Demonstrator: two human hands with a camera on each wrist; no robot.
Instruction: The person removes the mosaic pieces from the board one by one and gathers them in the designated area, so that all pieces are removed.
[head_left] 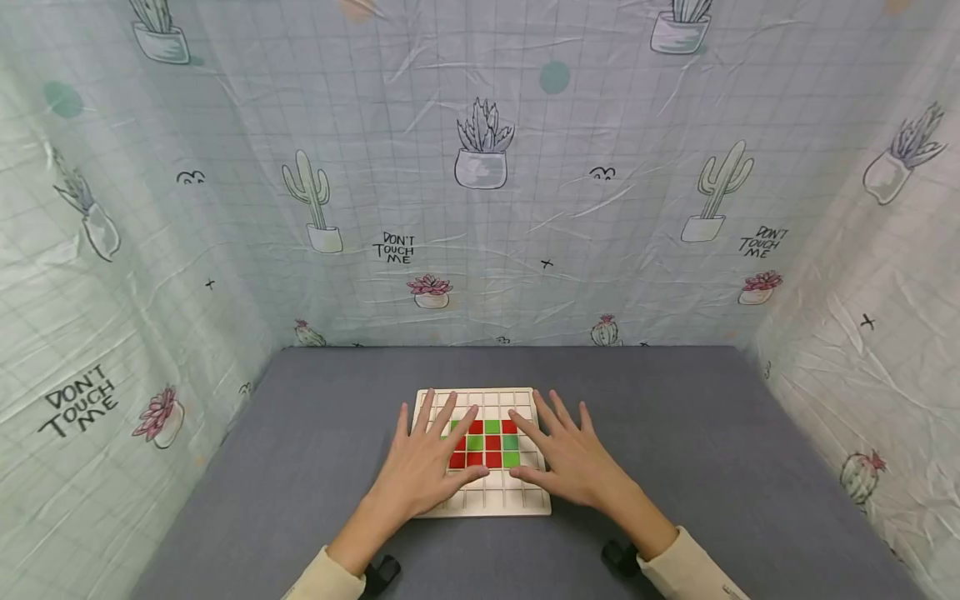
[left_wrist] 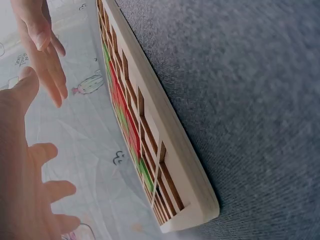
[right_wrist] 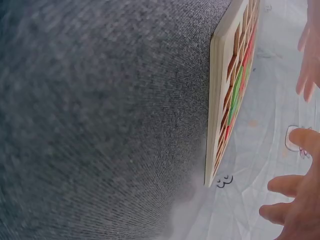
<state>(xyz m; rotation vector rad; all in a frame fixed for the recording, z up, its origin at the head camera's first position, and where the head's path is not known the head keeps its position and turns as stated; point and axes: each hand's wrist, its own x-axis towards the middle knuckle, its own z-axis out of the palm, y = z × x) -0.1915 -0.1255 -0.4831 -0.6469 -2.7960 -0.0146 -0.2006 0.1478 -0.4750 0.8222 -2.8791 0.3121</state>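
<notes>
My head view looks forward and down from well above my left hand (head_left: 422,468) and right hand (head_left: 581,467). Each wrist view, turned on its side, looks forward from beneath its own hand, low over the worktop (head_left: 660,425) and near the board (head_left: 510,500); these two share the board, the cloth (head_left: 555,212) beyond and both hands.

Pale cactus-print sheeting (head_left: 495,225) rises behind and beside a grey tabletop (head_left: 300,433).
</notes>
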